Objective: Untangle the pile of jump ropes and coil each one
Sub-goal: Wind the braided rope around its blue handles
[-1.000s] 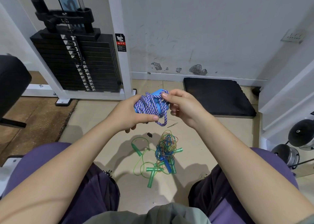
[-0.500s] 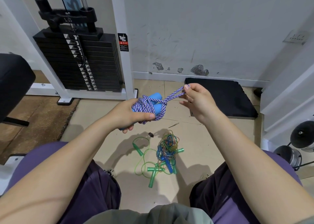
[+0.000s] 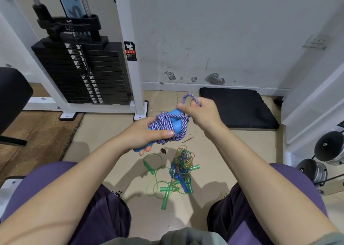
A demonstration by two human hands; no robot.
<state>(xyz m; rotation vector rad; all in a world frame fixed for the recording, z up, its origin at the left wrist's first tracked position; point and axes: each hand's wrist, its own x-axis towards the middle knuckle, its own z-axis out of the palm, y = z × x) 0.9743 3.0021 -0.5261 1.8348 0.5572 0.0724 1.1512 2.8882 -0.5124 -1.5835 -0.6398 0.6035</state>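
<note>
I see left hand [image 3: 147, 133] clenched round braided rope [image 3: 165, 126] bundle, smooth blue handles | right hand [image 3: 202, 112] pinching its loop | thin glossy ropes [image 3: 181, 170] tangled on floor

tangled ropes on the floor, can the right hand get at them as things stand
Probably not yet. The right hand pinches a loop of the purple braided rope, which the left hand grips. Nothing covers the tangled pile on the floor between the knees, so a freed hand could reach down.
</note>
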